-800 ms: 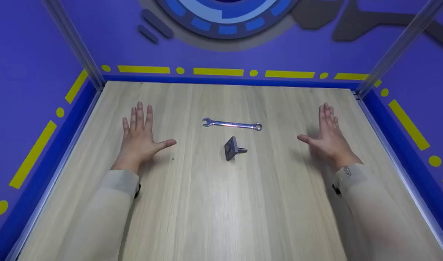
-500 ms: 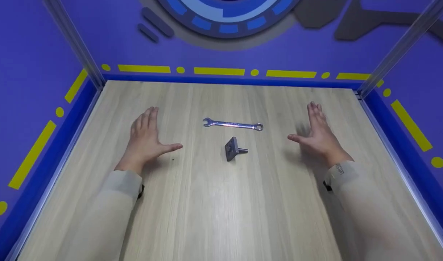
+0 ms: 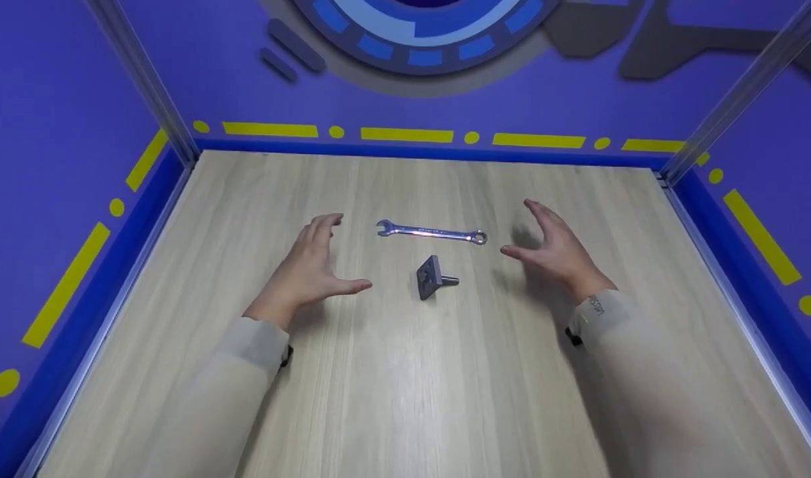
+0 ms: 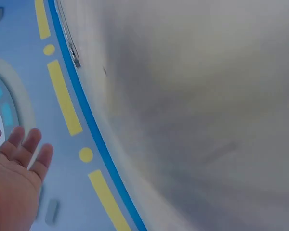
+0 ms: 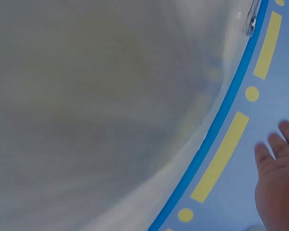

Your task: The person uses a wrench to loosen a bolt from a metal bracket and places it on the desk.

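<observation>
A silver combination wrench lies crosswise on the wooden table, its open end to the left and its ring end to the right. Nearer to me sits a dark grey metal piece, a square plate on edge with a short round stem that points right. My left hand hovers left of both, thumb spread and fingers slightly bent, holding nothing. On the other side my right hand is close to the ring end, thumb apart from the fingers, touching neither thing. Both wrist views show a bare hand with relaxed fingers.
The light wooden tabletop is bounded by blue panels at the back and both sides. Metal posts stand at the two rear corners, and a metal rail runs along the right edge.
Both hands have moved inward toward the wrench and the metal piece, the left going right and the right going left. Their fingers have bent somewhat. The two objects lie as before.
</observation>
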The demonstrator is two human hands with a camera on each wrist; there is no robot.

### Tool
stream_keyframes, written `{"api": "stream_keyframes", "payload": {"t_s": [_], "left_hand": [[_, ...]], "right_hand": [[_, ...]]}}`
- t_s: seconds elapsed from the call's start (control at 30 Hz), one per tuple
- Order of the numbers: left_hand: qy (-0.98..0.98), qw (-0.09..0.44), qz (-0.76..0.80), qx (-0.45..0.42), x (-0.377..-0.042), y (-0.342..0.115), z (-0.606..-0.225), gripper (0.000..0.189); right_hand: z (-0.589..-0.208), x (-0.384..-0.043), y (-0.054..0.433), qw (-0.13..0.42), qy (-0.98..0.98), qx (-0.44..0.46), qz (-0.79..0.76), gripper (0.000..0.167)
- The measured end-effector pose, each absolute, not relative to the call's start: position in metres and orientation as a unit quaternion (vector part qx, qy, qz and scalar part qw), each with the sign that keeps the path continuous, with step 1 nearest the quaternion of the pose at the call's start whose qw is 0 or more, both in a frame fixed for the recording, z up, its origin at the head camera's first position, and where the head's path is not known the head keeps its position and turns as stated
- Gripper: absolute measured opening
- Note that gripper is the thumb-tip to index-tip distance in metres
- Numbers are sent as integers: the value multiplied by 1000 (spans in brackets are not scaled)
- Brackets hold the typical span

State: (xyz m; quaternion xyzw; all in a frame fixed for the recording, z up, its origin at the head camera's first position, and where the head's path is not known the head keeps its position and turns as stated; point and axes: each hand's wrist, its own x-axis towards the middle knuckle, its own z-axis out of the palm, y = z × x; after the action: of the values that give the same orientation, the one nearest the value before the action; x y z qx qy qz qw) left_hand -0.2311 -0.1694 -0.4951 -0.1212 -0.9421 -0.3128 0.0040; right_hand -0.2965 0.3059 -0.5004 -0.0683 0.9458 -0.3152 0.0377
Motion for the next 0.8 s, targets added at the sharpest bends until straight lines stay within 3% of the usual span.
{"api": "stream_keyframes", "payload": {"t_s": [0.23, 0.8], "left_hand": [[-925, -8, -347, -156, -238, -148, -499, 135], [-887, -69, -406, -211, -244, -104, -503, 97]], "right_hand": [[-499, -307, 289, 32, 934, -79, -348, 111], [-508, -330, 243, 40, 932, -120, -341, 92]]}}
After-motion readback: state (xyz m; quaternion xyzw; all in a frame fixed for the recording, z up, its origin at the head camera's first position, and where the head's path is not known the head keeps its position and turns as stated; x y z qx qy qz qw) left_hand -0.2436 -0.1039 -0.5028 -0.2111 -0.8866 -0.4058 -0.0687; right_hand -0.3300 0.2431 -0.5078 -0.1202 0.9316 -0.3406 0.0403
